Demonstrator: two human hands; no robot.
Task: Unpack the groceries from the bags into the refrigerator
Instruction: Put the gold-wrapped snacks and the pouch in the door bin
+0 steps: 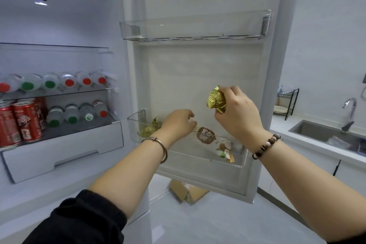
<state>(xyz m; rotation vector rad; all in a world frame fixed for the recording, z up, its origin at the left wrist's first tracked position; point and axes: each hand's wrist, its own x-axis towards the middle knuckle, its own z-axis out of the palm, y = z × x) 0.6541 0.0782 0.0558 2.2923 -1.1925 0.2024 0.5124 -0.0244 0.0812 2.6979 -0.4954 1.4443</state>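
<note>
The refrigerator stands open, its door [198, 61] swung toward me. My right hand [237, 113] grips a crumpled gold foil packet [215, 99] in front of the door, above the lower door bin [233, 161]. My left hand [178, 124] hovers at that bin's rim with fingers loosely curled; whether it holds anything I cannot tell. A second gold foil packet [147, 128] lies in the bin's left end. A clear packet with a brown round label [206, 135] leans in the bin's right half.
The upper door bin [194, 25] holds nothing. Inside the fridge, bottles with red and green caps [49, 83] lie on a glass shelf, with red cans [21, 121] and more bottles below. A cardboard box [188, 191] sits on the floor. A sink [324, 130] is at right.
</note>
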